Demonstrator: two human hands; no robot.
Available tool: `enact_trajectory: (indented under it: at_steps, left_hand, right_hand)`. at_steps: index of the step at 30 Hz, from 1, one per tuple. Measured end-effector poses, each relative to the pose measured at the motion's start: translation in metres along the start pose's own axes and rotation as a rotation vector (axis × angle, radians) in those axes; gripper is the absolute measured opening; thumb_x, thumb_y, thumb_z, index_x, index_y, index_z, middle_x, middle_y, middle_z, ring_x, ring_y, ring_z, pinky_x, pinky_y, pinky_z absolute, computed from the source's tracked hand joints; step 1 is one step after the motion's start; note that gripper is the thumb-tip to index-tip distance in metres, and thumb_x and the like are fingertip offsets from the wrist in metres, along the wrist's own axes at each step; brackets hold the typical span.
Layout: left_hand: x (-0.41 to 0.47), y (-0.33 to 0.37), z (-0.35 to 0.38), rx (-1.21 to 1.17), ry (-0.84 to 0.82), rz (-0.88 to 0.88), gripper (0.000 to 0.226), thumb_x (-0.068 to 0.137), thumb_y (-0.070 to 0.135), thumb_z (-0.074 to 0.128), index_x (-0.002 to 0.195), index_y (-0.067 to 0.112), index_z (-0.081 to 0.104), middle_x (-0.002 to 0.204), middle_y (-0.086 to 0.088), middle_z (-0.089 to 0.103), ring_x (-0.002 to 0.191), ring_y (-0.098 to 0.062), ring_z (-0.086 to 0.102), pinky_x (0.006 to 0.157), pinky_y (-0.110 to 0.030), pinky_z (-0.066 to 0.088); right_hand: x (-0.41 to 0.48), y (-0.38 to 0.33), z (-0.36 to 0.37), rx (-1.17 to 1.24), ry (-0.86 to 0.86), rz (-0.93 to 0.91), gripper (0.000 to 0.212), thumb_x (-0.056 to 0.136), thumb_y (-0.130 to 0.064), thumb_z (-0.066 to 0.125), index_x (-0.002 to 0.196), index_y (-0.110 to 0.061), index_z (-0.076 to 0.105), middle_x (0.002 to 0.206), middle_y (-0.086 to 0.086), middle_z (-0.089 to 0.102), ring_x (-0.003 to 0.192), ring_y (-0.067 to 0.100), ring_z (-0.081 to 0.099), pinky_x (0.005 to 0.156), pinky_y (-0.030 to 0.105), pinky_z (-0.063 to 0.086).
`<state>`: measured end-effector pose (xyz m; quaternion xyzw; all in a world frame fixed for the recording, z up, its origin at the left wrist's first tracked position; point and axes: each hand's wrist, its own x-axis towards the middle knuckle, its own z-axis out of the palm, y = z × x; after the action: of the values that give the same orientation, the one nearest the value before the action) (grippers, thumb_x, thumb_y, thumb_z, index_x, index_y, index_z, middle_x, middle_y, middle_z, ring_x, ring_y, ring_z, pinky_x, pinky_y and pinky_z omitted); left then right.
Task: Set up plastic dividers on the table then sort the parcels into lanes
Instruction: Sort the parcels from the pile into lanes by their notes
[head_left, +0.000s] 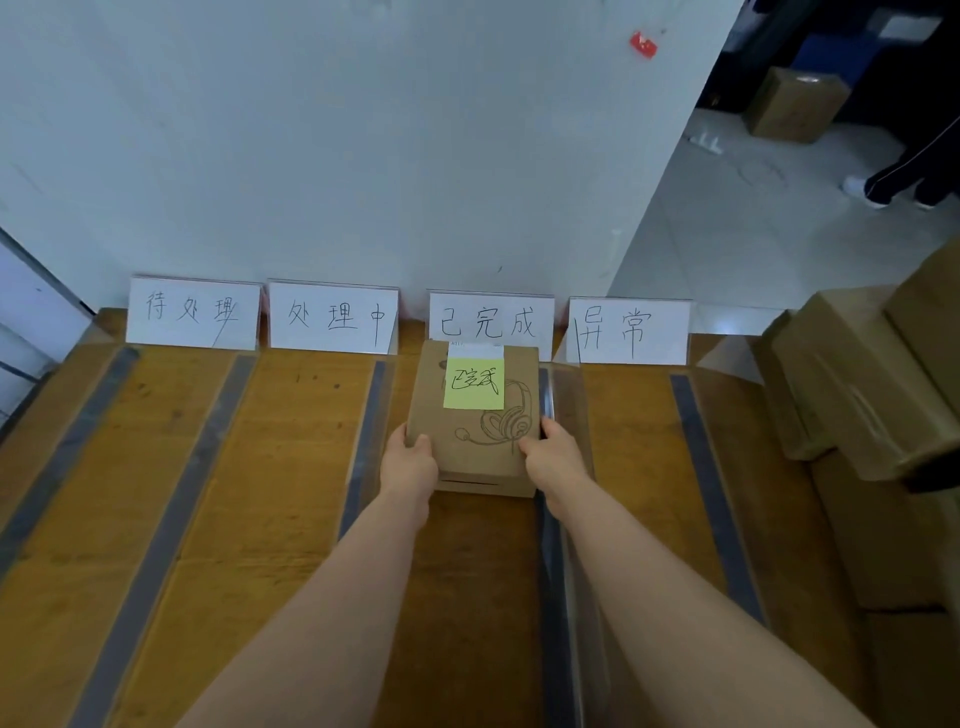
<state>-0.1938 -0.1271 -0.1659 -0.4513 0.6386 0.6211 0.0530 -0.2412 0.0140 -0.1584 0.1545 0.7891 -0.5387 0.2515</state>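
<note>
A brown cardboard parcel (475, 441) with a headset drawing and a yellow-green sticky note (474, 383) sits in the third lane, below the sign 已完成 (491, 322). My left hand (410, 457) grips its near left corner and my right hand (553, 454) its near right corner. Clear plastic dividers (558, 519) with grey strips run along the wooden table (260, 467) and split it into lanes. Signs 待处理 (193, 312), 处理中 (332, 317) and 异常 (631, 332) stand at the far ends of the other lanes.
Stacked cardboard boxes (862, 384) stand at the table's right side. A white wall (363, 156) rises right behind the signs. On the floor at the far right are another box (795, 104) and a person's legs (904, 176).
</note>
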Motion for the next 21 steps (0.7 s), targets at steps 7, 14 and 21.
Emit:
enact_trajectory:
  at_steps: [7,14,21]
  left_hand:
    - [-0.009,0.003,-0.001,0.071,0.015,0.019,0.057,0.104,0.026,0.043,0.156,0.017,0.022,0.152,-0.009,0.04,0.139,-0.032,0.039,0.114,-0.05,0.036]
    - [-0.055,0.02,-0.007,0.283,0.094,0.217,0.061,0.1,0.03,0.049,0.153,0.012,0.026,0.157,-0.014,0.03,0.141,-0.036,0.035,0.113,-0.053,0.035]
    - [-0.13,0.044,-0.01,0.394,-0.055,0.549,0.05,0.101,0.025,0.052,0.148,0.02,0.036,0.144,0.005,0.045,0.131,-0.024,0.047,0.109,-0.041,0.041]
  right_hand:
    - [-0.012,-0.006,-0.001,-0.108,0.028,-0.043,0.038,0.102,-0.019,0.044,0.141,-0.017,0.042,0.134,0.004,0.055,0.113,0.02,0.053,0.09,0.033,0.051]
    - [-0.058,-0.028,-0.017,-0.319,0.072,-0.324,0.041,0.102,-0.018,0.045,0.143,-0.011,0.042,0.144,0.006,0.048,0.131,0.022,0.045,0.09,0.024,0.037]
    - [-0.12,-0.04,-0.048,-0.44,0.184,-0.568,0.023,0.097,-0.019,0.054,0.12,-0.02,0.057,0.118,-0.005,0.06,0.112,0.014,0.056,0.088,0.024,0.046]
